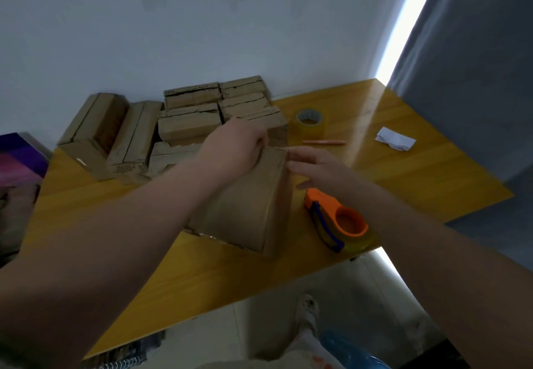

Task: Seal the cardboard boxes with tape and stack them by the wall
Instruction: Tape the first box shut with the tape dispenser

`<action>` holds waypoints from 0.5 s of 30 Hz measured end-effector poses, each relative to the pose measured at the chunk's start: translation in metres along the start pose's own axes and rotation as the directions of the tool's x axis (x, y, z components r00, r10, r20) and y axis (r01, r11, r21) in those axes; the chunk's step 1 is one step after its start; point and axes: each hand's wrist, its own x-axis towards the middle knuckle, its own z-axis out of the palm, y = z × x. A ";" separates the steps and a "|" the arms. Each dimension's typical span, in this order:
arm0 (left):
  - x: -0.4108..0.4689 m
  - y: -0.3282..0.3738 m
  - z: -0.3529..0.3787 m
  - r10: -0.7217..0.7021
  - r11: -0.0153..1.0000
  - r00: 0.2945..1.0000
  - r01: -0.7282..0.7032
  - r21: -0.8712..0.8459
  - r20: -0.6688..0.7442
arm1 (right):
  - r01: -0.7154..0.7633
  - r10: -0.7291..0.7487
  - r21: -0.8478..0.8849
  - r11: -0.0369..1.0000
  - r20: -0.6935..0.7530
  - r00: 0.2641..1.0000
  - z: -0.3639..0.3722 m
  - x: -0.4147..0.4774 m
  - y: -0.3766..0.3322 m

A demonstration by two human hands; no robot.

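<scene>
Cardboard box (248, 204), one, left hand (235, 146) gripping top, right hand (317, 167) spread, one tape roll (310, 122), one dispenser (337, 218)

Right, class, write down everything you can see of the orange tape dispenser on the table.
The tape dispenser has an orange plastic-looking body, narrow at one end and widening to a round ring, with a blue strip along one side and clear yellowish tape around it. It lies flat on the yellow table near the front edge, right of the cardboard box. Neither hand grips it; the right hand is open beyond its narrow end.
</scene>
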 end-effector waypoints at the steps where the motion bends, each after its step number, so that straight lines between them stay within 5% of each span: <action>1: -0.003 0.003 0.005 0.007 1.000 0.998 -0.006 0.011 -0.057 | -0.031 0.031 0.021 0.999 -0.006 1.000 0.001 -0.001 0.004; 6: -0.030 0.007 0.024 0.109 0.994 0.976 -0.103 0.037 -0.190 | -0.174 0.175 0.068 0.982 -0.003 0.985 0.000 -0.006 0.015; 12: -0.056 -0.001 0.035 0.120 0.971 0.988 -0.096 -0.220 0.096 | -0.174 0.174 0.118 0.978 0.009 0.985 0.001 -0.009 0.019; 15: -0.060 -0.002 0.037 0.100 0.967 0.986 -0.065 -0.247 0.132 | -0.170 0.176 0.134 0.976 -0.039 0.984 0.005 -0.008 0.019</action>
